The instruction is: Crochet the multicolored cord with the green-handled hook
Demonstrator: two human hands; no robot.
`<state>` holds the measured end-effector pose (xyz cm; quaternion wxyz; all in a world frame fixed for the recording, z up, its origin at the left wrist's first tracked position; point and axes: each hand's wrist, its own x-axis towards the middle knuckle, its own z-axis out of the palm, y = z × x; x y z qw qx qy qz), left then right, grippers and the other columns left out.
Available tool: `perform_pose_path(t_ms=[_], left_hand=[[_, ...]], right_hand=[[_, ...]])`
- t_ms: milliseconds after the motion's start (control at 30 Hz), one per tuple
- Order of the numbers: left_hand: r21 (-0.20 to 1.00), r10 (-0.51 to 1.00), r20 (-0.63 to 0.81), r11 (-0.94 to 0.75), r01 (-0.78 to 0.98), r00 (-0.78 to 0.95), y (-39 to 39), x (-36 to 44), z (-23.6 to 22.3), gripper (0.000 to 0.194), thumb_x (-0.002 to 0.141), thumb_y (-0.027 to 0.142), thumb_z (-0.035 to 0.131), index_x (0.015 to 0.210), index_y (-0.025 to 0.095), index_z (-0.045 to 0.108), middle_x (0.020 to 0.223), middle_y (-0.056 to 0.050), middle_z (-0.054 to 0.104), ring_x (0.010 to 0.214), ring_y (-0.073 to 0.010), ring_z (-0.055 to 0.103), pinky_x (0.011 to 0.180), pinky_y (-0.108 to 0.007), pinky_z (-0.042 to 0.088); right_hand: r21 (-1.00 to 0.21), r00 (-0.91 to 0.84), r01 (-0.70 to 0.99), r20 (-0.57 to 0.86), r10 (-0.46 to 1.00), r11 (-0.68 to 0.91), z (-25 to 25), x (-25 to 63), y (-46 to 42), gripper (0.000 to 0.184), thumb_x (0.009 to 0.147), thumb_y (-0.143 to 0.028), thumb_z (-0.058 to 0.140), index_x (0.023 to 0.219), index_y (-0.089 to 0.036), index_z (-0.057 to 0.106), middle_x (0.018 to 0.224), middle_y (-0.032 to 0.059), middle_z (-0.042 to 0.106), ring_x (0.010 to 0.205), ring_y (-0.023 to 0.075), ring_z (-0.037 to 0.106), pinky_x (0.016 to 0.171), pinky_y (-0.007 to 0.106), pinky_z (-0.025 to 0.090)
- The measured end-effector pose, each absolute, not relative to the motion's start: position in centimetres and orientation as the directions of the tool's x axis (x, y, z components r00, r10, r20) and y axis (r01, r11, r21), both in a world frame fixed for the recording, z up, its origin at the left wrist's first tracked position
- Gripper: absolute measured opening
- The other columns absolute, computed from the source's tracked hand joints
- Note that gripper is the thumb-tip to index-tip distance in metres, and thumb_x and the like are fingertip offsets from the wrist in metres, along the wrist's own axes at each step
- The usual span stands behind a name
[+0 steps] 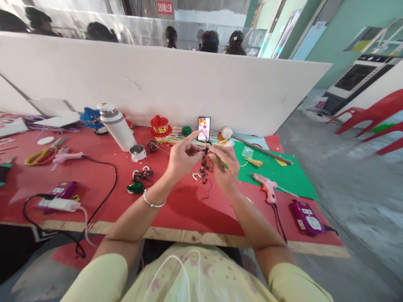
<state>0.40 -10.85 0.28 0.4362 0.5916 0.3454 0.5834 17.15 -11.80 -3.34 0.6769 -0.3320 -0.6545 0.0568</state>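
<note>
Over the middle of the table, my left hand [185,156] pinches the top of a crocheted yarn strip [204,167], mottled dark and orange. The strip hangs down, with a dark yarn tail [208,191] on the red surface below. My right hand [225,165] is closed close by at the strip's top, around a thin tool with a greenish handle that looks like a crochet hook; its tip is too small to make out. Just behind my hands a phone [204,128] stands upright with a lit picture. A yarn ball [153,145] in dark mixed colours lies left of my left hand.
A white thermos [116,128] and its cup [137,153] stand left. Glue guns [267,186] with cords lie on both sides, near purple boxes [307,218]. Yellow-handled scissors [44,156] lie far left. A white board [157,79] walls off the back.
</note>
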Motion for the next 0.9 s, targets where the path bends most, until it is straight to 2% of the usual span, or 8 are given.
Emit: perform_pose_path(t_ms=[67, 167, 267, 333, 500, 667, 767, 900], left_hand=[[0.934, 0.943, 0.296, -0.252, -0.252, 0.155, -10.8, 0.7, 0.4, 0.077, 0.07, 0.021, 0.089, 0.144, 0.018, 0.07, 0.078, 0.0, 0.077, 0.06, -0.0094, 0.061, 0.055, -0.023, 0.046], [0.936, 0.939, 0.163, -0.049, -0.349, 0.304, -10.7, 0.0, 1.1, 0.07, 0.066, 0.022, 0.094, 0.134, 0.018, 0.077, 0.076, 0.0, 0.077, 0.053, -0.0069, 0.055, 0.046, -0.021, 0.035], [0.955, 0.925, 0.138, -0.03, -0.294, 0.355, -10.6, -1.4, 2.1, 0.057, 0.064, 0.018, 0.096, 0.12, 0.018, 0.084, 0.073, -0.001, 0.076, 0.054, -0.0073, 0.056, 0.046, -0.021, 0.035], [0.971, 0.907, 0.152, -0.062, -0.232, 0.392, -10.6, -2.2, 2.6, 0.053, 0.066, 0.017, 0.095, 0.118, 0.018, 0.085, 0.075, -0.003, 0.078, 0.058, -0.0094, 0.061, 0.049, -0.022, 0.04], [0.974, 0.871, 0.217, -0.167, -0.151, 0.44, -10.3, -2.8, 2.9, 0.053, 0.067, 0.014, 0.091, 0.119, 0.016, 0.085, 0.079, -0.005, 0.082, 0.07, -0.0156, 0.074, 0.067, -0.028, 0.058], [0.969, 0.893, 0.24, -0.245, -0.035, 0.38, -9.7, -2.6, 2.5, 0.054, 0.066, 0.013, 0.086, 0.12, 0.012, 0.084, 0.076, -0.005, 0.081, 0.067, -0.0153, 0.073, 0.067, -0.029, 0.059], [0.953, 0.926, 0.278, -0.3, 0.052, 0.256, -9.6, -2.5, 2.2, 0.055, 0.067, 0.015, 0.084, 0.122, 0.01, 0.083, 0.076, -0.005, 0.081, 0.065, -0.015, 0.071, 0.064, -0.028, 0.057], [0.945, 0.942, 0.298, -0.314, 0.092, 0.154, -9.7, -2.5, 2.4, 0.055, 0.067, 0.017, 0.086, 0.122, 0.01, 0.084, 0.068, -0.002, 0.077, 0.056, -0.0111, 0.062, 0.054, -0.024, 0.048]], right_hand=[[-0.455, 0.183, 0.394, 0.89, 0.417, 0.799, -3.9, 16.4, -11.9, 0.018, 0.099, -0.037, 0.074, 0.114, -0.038, 0.083, 0.114, 0.0023, 0.085, 0.11, 0.0252, 0.075, 0.103, 0.05, 0.059], [-0.621, 0.269, 0.137, 0.773, 0.574, 0.772, -4.2, 15.9, -11.1, 0.02, 0.099, -0.049, 0.072, 0.11, -0.036, 0.083, 0.112, 0.002, 0.085, 0.11, 0.0245, 0.076, 0.102, 0.048, 0.061], [-0.78, 0.09, -0.246, 0.573, 0.814, 0.576, -3.5, 16.9, -9.6, 0.03, 0.092, -0.063, 0.076, 0.095, -0.034, 0.083, 0.096, 0.0006, 0.085, 0.093, 0.0212, 0.079, 0.083, 0.039, 0.064], [-0.793, -0.111, -0.356, 0.56, 0.821, 0.494, -2.6, 18.1, -8.6, 0.034, 0.082, -0.065, 0.084, 0.086, -0.031, 0.084, 0.086, 0.0014, 0.083, 0.091, 0.0222, 0.079, 0.085, 0.039, 0.065], [-0.854, -0.463, -0.257, 0.52, 0.718, 0.452, 0.2, 21.9, -6.9, 0.028, 0.087, -0.058, 0.083, 0.088, -0.03, 0.086, 0.084, 0.0024, 0.084, 0.095, 0.0241, 0.08, 0.096, 0.046, 0.065], [-0.858, -0.574, -0.033, 0.436, 0.693, 0.512, 2.6, 23.6, -7.3, 0.022, 0.092, -0.05, 0.081, 0.097, -0.029, 0.087, 0.1, 0.0034, 0.088, 0.099, 0.0209, 0.081, 0.1, 0.041, 0.064], [-0.774, -0.539, 0.066, 0.504, 0.675, 0.63, 3.0, 23.2, -8.0, 0.017, 0.096, -0.044, 0.078, 0.101, -0.03, 0.087, 0.103, 0.0022, 0.088, 0.097, 0.0196, 0.08, 0.096, 0.038, 0.064], [-0.508, -0.45, 0.18, 0.719, 0.53, 0.842, 2.2, 21.9, -8.9, 0.014, 0.1, -0.038, 0.073, 0.105, -0.032, 0.084, 0.104, 0.0011, 0.088, 0.094, 0.0193, 0.079, 0.098, 0.042, 0.059]])
